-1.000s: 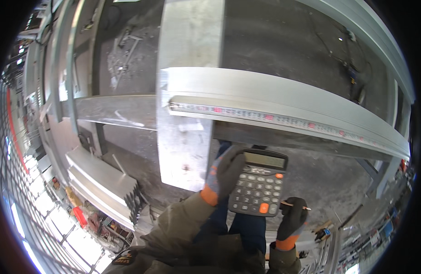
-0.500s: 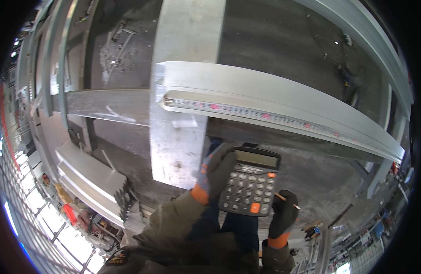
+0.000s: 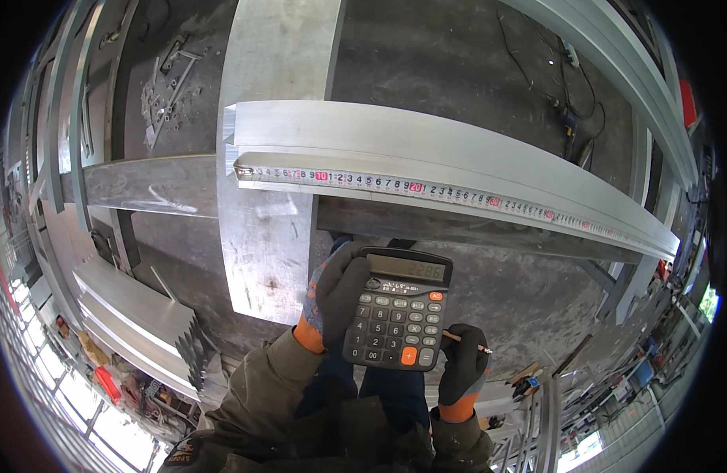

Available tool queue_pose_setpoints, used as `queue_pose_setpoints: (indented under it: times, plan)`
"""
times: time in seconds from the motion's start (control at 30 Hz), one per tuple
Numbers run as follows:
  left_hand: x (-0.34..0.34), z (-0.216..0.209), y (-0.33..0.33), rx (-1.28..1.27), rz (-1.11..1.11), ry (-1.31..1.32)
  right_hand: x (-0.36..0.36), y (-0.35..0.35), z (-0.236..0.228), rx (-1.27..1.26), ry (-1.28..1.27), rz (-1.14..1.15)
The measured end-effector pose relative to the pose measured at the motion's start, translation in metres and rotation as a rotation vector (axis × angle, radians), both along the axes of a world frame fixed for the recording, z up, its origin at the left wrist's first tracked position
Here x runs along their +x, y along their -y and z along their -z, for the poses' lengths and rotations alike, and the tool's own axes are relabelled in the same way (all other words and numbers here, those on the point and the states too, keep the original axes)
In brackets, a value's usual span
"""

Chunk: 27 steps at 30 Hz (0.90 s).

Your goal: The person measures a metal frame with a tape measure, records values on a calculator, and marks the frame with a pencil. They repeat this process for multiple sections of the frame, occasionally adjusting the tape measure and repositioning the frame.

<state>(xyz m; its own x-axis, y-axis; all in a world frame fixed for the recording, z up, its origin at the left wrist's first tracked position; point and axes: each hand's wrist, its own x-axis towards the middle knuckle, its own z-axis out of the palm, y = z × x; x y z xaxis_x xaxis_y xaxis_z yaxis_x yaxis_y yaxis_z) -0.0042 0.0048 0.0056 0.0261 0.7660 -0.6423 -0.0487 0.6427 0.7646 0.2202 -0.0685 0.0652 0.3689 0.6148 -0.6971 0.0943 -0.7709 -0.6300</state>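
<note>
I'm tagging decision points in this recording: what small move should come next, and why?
Probably bring the pencil in the right hand toward the tape measure: the calculator, held in the left hand, displays a figure, and the tape measure lies along the metal profile.

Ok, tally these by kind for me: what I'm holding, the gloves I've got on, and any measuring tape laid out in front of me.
Calculator: 1
Pencil: 1
Gloves: 2
Tape: 1
Total: 5
</note>
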Motion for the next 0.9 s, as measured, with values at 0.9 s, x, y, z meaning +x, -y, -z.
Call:
queue_pose_setpoints:
  times: [0.9]
  plan:
    - [0.0049,0.0009,0.0022,0.111,0.081,-0.065,0.0064,0.0058,0.0020,0.001,0.036,-0.013]
